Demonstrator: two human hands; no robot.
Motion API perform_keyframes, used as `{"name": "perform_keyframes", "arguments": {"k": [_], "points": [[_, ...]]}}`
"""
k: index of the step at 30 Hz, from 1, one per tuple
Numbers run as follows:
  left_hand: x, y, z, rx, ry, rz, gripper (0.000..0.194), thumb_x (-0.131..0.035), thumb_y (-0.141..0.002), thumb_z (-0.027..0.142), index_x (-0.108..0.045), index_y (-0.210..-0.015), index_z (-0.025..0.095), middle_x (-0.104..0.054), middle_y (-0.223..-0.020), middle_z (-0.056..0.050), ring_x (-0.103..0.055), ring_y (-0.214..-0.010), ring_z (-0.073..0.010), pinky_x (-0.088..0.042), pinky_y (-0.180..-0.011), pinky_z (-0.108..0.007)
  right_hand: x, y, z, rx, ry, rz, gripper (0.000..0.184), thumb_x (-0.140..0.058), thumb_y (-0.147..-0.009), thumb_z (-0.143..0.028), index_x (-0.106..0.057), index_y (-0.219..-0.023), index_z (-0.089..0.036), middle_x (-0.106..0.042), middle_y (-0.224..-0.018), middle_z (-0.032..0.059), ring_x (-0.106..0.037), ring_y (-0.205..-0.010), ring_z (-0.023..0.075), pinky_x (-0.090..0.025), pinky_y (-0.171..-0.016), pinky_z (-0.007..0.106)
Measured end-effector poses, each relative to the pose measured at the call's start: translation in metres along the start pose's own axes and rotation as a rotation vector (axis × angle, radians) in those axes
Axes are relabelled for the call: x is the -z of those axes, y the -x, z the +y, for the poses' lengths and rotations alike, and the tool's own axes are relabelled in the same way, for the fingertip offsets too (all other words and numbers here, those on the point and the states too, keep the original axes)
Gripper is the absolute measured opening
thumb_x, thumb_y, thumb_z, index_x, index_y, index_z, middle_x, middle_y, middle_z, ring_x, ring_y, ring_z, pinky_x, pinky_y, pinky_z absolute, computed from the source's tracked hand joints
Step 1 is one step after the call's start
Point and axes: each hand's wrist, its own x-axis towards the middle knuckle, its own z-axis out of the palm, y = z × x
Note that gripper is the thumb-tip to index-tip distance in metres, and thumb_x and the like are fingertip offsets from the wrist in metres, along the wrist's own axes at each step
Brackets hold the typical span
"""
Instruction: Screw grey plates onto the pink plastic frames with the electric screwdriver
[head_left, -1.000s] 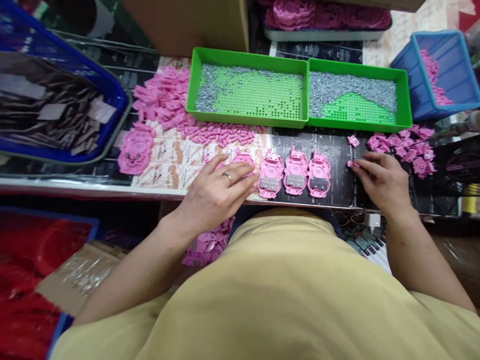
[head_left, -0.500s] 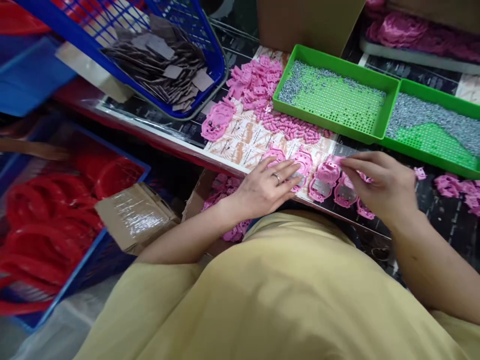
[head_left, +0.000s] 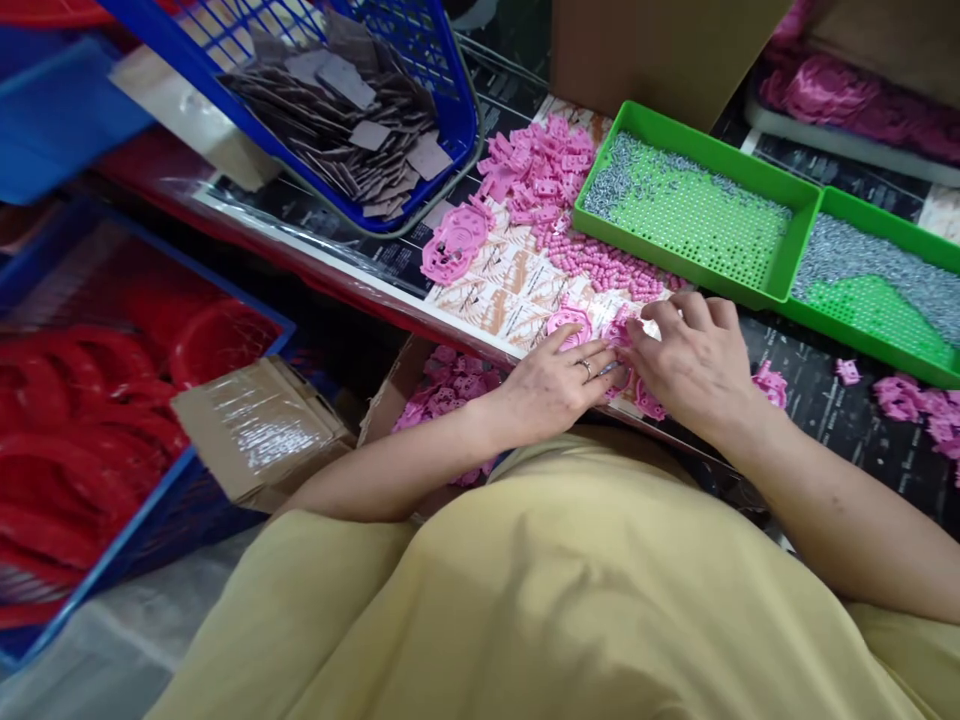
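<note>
Both hands [head_left: 551,392] at pink pc. [head_left: 618,326]

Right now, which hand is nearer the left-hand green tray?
Right. The right hand is just in front of the green tray; the left hand is farther out in front, towards its left end.

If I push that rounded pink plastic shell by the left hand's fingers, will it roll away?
Probably not: the pink plastic shell seems to lie flat on the brown-and-white patterned tabletop, so it would likely slide. It looks shallow, so it may feel light. Its moulded rim suggests it's stiff, not floppy.
</note>
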Motion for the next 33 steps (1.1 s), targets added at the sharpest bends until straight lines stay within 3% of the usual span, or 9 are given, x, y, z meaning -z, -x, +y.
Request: {"name": "perform_keyframes", "arguments": {"k": [5, 10, 14, 18, 22, 25, 28, 30, 33], "points": [[0.001, 0.001, -0.002, -0.022, -0.003, 0.036, 0.027, -0.051, -0.101, 0.020, -0.064, -0.123, 0.013, -0.069, -0.126, -0.012, -0.064, -0.122, -0.0226, -0.048, -0.108, -0.047, 0.005, -0.013, -0.008, 0.001, -0.051, -0.067, 0.033, -0.045, -0.094, -0.023, -0.071, -0.074, -0.015, -0.066, -0.089, 0.0151, -0.048, -0.094, 0.0266, -0.032, -0.079, 0.042], [0.005, -0.002, -0.005, -0.030, -0.023, -0.024, 0.029, -0.045, -0.104, 0.027, -0.063, -0.124, 0.017, -0.068, -0.128, -0.010, -0.064, -0.122, -0.0226, -0.049, -0.105, -0.048, 0.002, -0.008, -0.002, -0.138, -0.189, -0.034, 0.038, -0.043, -0.098, -0.038, -0.075, -0.099, -0.018, -0.069, -0.104, 0.0138, -0.050, -0.102, 0.0263, -0.034, -0.086, 0.043], [0.006, -0.005, -0.007, -0.056, -0.030, -0.055, 0.027, -0.046, -0.104, 0.026, -0.063, -0.122, 0.017, -0.069, -0.128, -0.009, -0.065, -0.121, -0.0228, -0.050, -0.102, -0.048, 0.004, 0.042, 0.043, -0.412, -0.194, 0.145, 0.040, -0.038, -0.099, -0.040, -0.068, -0.121, -0.024, -0.069, -0.116, 0.0108, -0.055, -0.103, 0.0250, -0.039, -0.086, 0.042], [0.006, -0.006, -0.007, -0.083, 0.004, -0.051, 0.028, -0.047, -0.102, 0.023, -0.063, -0.122, 0.013, -0.068, -0.129, -0.013, -0.065, -0.120, -0.0251, -0.051, -0.102, -0.048, -0.005, 0.111, 0.102, -0.786, -0.037, 0.056, 0.041, -0.045, -0.092, -0.043, -0.071, -0.111, -0.018, -0.069, -0.102, 0.0170, -0.054, -0.094, 0.0283, -0.042, -0.085, 0.044], [0.010, -0.009, -0.009, -0.040, 0.051, -0.084, 0.028, -0.048, -0.102, 0.025, -0.065, -0.122, 0.016, -0.065, -0.132, -0.013, -0.062, -0.124, -0.0266, -0.049, -0.105, -0.050, -0.019, 0.140, 0.125, -0.858, -0.054, 0.028, 0.041, -0.047, -0.086, -0.032, -0.070, -0.114, -0.012, -0.067, -0.091, 0.0190, -0.054, -0.085, 0.0296, -0.043, -0.080, 0.047], [0.017, -0.009, -0.007, 0.015, 0.095, -0.043, 0.026, -0.052, -0.100, 0.025, -0.067, -0.119, 0.017, -0.067, -0.130, -0.013, -0.063, -0.122, -0.0265, -0.051, -0.102, -0.047, -0.015, 0.132, 0.115, -0.843, -0.144, 0.116, 0.040, -0.050, -0.084, -0.030, -0.073, -0.112, -0.015, -0.067, -0.095, 0.0193, -0.058, -0.083, 0.0279, -0.047, -0.078, 0.046], [0.020, -0.008, 0.001, 0.091, 0.140, 0.058, 0.026, -0.048, -0.100, 0.021, -0.068, -0.116, 0.017, -0.072, -0.119, -0.010, -0.069, -0.111, -0.0215, -0.055, -0.094, -0.037, 0.001, 0.109, 0.086, -0.767, -0.301, 0.276, 0.031, -0.058, -0.085, -0.037, -0.076, -0.105, -0.022, -0.068, -0.097, 0.0148, -0.063, -0.076, 0.0211, -0.052, -0.069, 0.038], [0.019, -0.008, 0.008, 0.124, 0.193, 0.135, 0.028, -0.045, -0.102, 0.022, -0.067, -0.118, 0.015, -0.074, -0.112, -0.009, -0.070, -0.104, -0.0177, -0.055, -0.092, -0.031, 0.011, 0.090, 0.057, -0.618, -0.676, 0.346, 0.022, -0.069, -0.081, -0.039, -0.077, -0.097, -0.025, -0.071, -0.094, 0.0080, -0.065, -0.070, 0.0160, -0.054, -0.064, 0.033], [0.015, -0.009, 0.019, 0.162, 0.332, 0.220, 0.033, -0.044, -0.105, 0.031, -0.063, -0.122, 0.010, -0.074, -0.111, -0.011, -0.071, -0.101, -0.0158, -0.056, -0.090, -0.027, 0.022, 0.063, 0.013, -0.417, -1.075, 0.260, 0.017, -0.071, -0.083, -0.034, -0.075, -0.098, -0.026, -0.074, -0.087, 0.0016, -0.068, -0.069, 0.0129, -0.058, -0.064, 0.027]]}}
